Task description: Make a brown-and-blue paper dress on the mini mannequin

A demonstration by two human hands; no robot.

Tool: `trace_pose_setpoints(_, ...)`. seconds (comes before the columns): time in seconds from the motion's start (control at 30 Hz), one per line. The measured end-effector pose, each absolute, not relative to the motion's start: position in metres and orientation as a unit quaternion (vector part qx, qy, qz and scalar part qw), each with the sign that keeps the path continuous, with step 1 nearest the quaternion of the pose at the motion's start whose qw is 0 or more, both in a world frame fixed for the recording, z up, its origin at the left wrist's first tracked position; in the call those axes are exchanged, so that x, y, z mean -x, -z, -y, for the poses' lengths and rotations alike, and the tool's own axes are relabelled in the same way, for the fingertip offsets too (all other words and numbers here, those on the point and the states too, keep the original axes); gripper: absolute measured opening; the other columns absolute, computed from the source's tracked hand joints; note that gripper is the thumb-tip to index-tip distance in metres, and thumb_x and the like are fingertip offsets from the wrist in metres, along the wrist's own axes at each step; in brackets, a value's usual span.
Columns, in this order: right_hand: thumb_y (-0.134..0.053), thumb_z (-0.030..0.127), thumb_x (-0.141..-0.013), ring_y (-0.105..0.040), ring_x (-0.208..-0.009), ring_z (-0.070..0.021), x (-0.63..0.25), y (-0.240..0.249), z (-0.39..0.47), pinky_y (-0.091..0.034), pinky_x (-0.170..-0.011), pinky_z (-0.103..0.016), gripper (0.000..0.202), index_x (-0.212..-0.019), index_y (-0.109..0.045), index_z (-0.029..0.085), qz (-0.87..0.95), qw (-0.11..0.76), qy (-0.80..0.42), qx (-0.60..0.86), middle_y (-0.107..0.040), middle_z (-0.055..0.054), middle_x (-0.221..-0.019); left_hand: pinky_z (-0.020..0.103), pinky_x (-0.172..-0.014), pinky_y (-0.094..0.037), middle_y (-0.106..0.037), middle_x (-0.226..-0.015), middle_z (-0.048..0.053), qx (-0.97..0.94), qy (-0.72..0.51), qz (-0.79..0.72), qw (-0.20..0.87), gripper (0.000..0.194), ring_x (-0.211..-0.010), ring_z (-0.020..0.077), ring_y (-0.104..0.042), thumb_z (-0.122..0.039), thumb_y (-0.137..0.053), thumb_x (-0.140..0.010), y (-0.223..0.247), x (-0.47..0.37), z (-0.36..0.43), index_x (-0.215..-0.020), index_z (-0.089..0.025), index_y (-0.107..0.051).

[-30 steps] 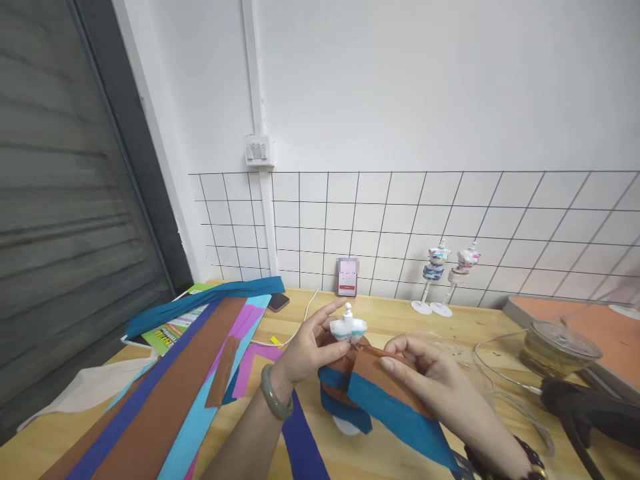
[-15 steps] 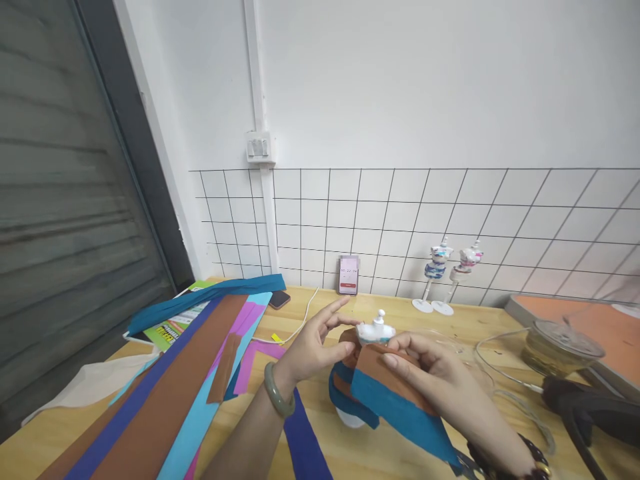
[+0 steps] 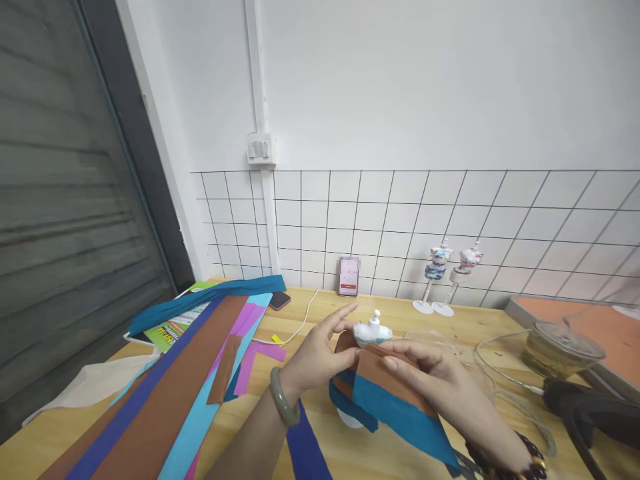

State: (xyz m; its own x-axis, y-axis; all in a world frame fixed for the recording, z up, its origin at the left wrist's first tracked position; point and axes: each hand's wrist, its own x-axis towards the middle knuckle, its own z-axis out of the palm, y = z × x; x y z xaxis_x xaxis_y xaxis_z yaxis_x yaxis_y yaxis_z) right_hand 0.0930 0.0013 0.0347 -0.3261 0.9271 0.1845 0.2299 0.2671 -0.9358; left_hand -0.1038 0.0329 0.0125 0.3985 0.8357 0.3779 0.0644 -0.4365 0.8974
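Note:
A small white dress-form mannequin (image 3: 373, 334) stands upright between my hands, only its shoulders and neck knob showing above the wrapping. Brown and teal crepe paper (image 3: 395, 407) goes around its body and hangs loose to the front right. My left hand (image 3: 327, 353) is closed around the mannequin's left side, thumb pressed near the paper's edge, index finger stretched out. With thumb and fingers, my right hand (image 3: 433, 373) pinches the brown upper edge of the paper. Part of the white base (image 3: 349, 419) shows underneath; the waist is hidden.
Crepe paper strips in brown (image 3: 190, 373), light blue and purple lie on the left of the wooden table. A phone (image 3: 349, 277) leans against the wall. Two decorated mini mannequins (image 3: 435, 270) stand at the back. Right are a glass pot (image 3: 563, 348) and a black object (image 3: 595, 413).
Both hands have shifted slightly, and the mannequin has moved a little left. My left thumb now reaches the edge of the brown paper, which sits closer around the body.

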Motion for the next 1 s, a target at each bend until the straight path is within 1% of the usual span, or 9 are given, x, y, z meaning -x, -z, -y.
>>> trace_pose_setpoints(0.1,-0.065,0.04,-0.079,-0.06,-0.111,-0.0256,-0.094,-0.036,-0.001,-0.047,-0.096,-0.035,0.027,-0.103,-0.072,0.03,0.68,0.392,-0.464,0.411,-0.071,-0.003,-0.111,0.037,-0.104,-0.037,-0.061,-0.121,0.006,-0.715,-0.455,-0.32,0.423,0.068,-0.118,0.0207,-0.051,-0.014,-0.059,-0.078,-0.013,0.102,-0.034,-0.14,-0.026,-0.034)
trace_pose_setpoints(0.2,-0.066,0.039,-0.077,-0.059,-0.112,-0.0266,-0.098,-0.039,0.001,-0.047,-0.096,-0.037,0.027,-0.102,-0.073,0.03,0.677,0.392,-0.473,0.404,-0.069,-0.003,-0.112,0.036,-0.103,-0.038,-0.059,-0.124,0.007,-0.707,-0.472,-0.324,0.415,0.062,-0.122,0.0218,-0.048,-0.016,-0.059,-0.079,-0.012,0.101,-0.035,-0.137,-0.025,-0.039)
trace_pose_setpoints(0.3,-0.069,0.038,-0.074,-0.063,-0.105,-0.026,-0.102,-0.04,0.004,-0.051,-0.09,-0.035,0.028,-0.101,-0.073,0.031,0.679,0.391,-0.468,0.409,-0.07,-0.003,-0.112,0.035,-0.103,-0.038,-0.059,-0.122,0.007,-0.702,-0.483,-0.31,0.421,0.066,-0.12,0.0211,-0.049,-0.014,-0.057,-0.08,-0.01,0.1,-0.037,-0.14,-0.025,-0.033)
trace_pose_setpoints(0.4,-0.07,0.041,-0.072,-0.069,-0.091,-0.0246,-0.105,-0.039,0.005,-0.056,-0.079,-0.032,0.024,-0.093,-0.075,0.029,0.688,0.375,-0.446,0.432,-0.075,-0.003,-0.098,0.036,-0.102,-0.038,-0.06,-0.12,0.008,-0.7,-0.485,-0.294,0.434,0.073,-0.115,0.0197,-0.053,-0.012,-0.056,-0.08,-0.006,0.099,-0.039,-0.144,-0.024,-0.022)
trace_pose_setpoints(0.47,-0.068,0.043,-0.074,-0.07,-0.084,-0.024,-0.105,-0.038,0.005,-0.057,-0.074,-0.032,0.024,-0.09,-0.076,0.027,0.701,0.358,-0.43,0.442,-0.076,-0.003,-0.092,0.035,-0.101,-0.038,-0.059,-0.119,0.008,-0.695,-0.488,-0.287,0.442,0.074,-0.114,0.0195,-0.053,-0.012,-0.056,-0.08,-0.003,0.098,-0.04,-0.144,-0.024,-0.021)
trace_pose_setpoints(0.53,-0.066,0.044,-0.075,-0.069,-0.084,-0.024,-0.104,-0.038,0.004,-0.056,-0.073,-0.033,0.026,-0.09,-0.075,0.026,0.711,0.348,-0.417,0.446,-0.076,-0.004,-0.092,0.036,-0.1,-0.039,-0.059,-0.118,0.008,-0.687,-0.497,-0.283,0.448,0.077,-0.112,0.0196,-0.054,-0.011,-0.057,-0.079,-0.001,0.096,-0.041,-0.144,-0.024,-0.019)
trace_pose_setpoints(0.6,-0.066,0.045,-0.075,-0.069,-0.086,-0.0239,-0.104,-0.039,0.004,-0.056,-0.075,-0.033,0.027,-0.091,-0.075,0.026,0.714,0.343,-0.418,0.444,-0.075,-0.004,-0.094,0.037,-0.098,-0.041,-0.055,-0.125,0.01,-0.68,-0.506,-0.275,0.455,0.082,-0.109,0.0195,-0.055,-0.01,-0.058,-0.078,0.0,0.095,-0.041,-0.145,-0.027,-0.015)
trace_pose_setpoints(0.73,-0.066,0.044,-0.076,-0.068,-0.089,-0.0229,-0.104,-0.04,0.004,-0.055,-0.078,-0.031,0.026,-0.093,-0.074,0.026,0.71,0.342,-0.431,0.44,-0.075,-0.004,-0.098,0.038,-0.095,-0.044,-0.039,-0.14,0.014,-0.678,-0.508,-0.262,0.463,0.089,-0.112,0.0202,-0.054,-0.006,-0.059,-0.076,-0.001,0.095,-0.042,-0.145,-0.032,-0.008)
trace_pose_setpoints(1.0,-0.065,0.042,-0.078,-0.067,-0.094,-0.0219,-0.102,-0.038,0.003,-0.053,-0.082,-0.031,0.027,-0.1,-0.073,0.029,0.706,0.336,-0.466,0.415,-0.074,-0.003,-0.1,0.039,-0.101,-0.038,-0.049,-0.131,0.012,-0.698,-0.493,-0.258,0.451,0.079,-0.117,0.0221,-0.051,-0.007,-0.058,-0.077,-0.003,0.097,-0.039,-0.144,-0.026,-0.019)
